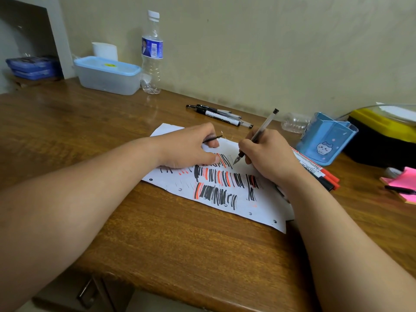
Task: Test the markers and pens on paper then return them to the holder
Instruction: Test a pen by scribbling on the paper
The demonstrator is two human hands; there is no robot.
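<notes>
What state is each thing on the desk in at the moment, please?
pen, uncapped, gripped by the right hand, tip at the paper
pen cap, apparently, pinched in the left hand
paper, flat, covered in black and red strokes
holder, upright, no pens showing
back pens, lying capped
markers, lying capped
water bottle, upright, cap on
plastic box, lid on

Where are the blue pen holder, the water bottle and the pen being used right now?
blue pen holder (319,140), head view, on its front wall.
water bottle (152,47), head view, on its label.
clear pen (263,126), head view, on its barrel.
</notes>
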